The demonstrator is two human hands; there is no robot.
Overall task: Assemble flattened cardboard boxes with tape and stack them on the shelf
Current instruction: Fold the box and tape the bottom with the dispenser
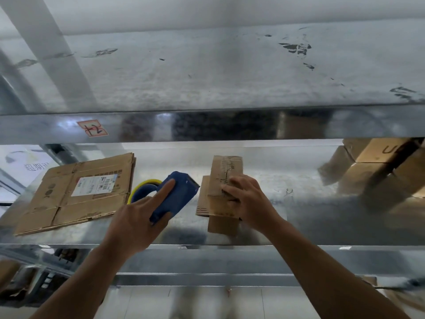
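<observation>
Left grip (135, 217) wraps the blue tape dispenser (177, 196), index finger straight along its top, just left of the small cardboard box (226, 171). Right grip (246, 199) curls over the box top. Box stands mid metal shelf (299, 203). Flattened boxes (80, 192) lie left, assembled boxes (379, 171) piled right.

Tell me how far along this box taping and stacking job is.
Done: several assembled boxes sit stacked at the right end of the shelf. In hand: the right hand grips a small box whose top seam looks taped, while the left hand holds the blue tape dispenser beside it. Left: that box is not yet on the stack, and flattened cardboard at the left lies unassembled.
</observation>
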